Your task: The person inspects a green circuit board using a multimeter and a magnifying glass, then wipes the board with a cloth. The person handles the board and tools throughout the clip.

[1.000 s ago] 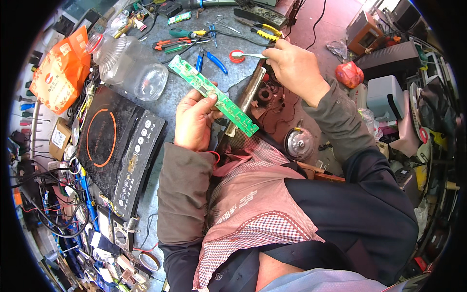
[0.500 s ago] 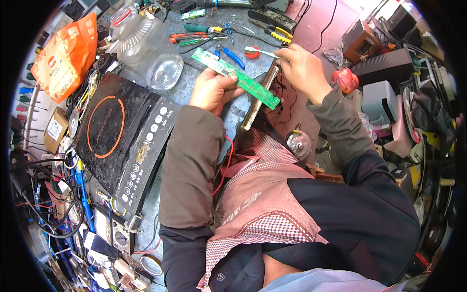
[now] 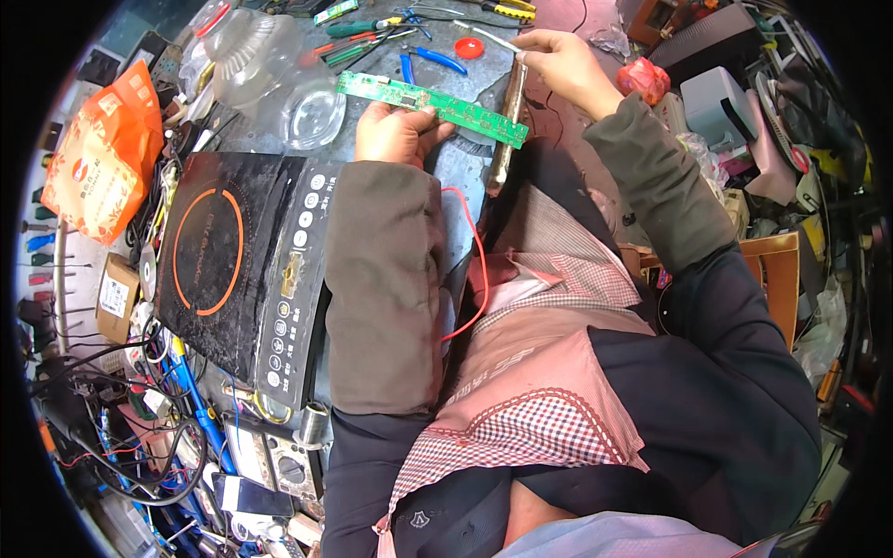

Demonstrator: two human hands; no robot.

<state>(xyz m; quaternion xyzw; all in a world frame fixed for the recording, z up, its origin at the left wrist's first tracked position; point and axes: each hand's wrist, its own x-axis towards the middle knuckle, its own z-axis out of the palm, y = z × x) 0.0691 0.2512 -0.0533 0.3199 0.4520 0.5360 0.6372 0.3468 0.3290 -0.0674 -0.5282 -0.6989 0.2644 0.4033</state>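
Observation:
My left hand point(image 3: 391, 137) pinches a long, narrow green circuit board point(image 3: 456, 112) near its middle, thumb on top. The board is held above the bench edge, its right end over a worn metal strip point(image 3: 507, 126). Farther off, my right hand point(image 3: 567, 67) grips a pale toothbrush point(image 3: 488, 37) by its handle, the head pointing left. The brush is apart from the board. Just below the brush lies a small round red cap point(image 3: 469, 47). Blue-handled pliers point(image 3: 441, 61) rest on the bench beyond the board.
An induction cooker point(image 3: 251, 214) fills the bench on the left, with a clear jar point(image 3: 270, 79) lying behind it. An orange bag point(image 3: 107, 153), a multimeter point(image 3: 296, 470) and tangled cables point(image 3: 153, 451) crowd the left side. Speakers point(image 3: 718, 113) and clutter stand at right.
The view has shifted, so the bench things sit higher in the picture. The board now lies more level. The toothbrush head has moved from beside the red cap to beyond it.

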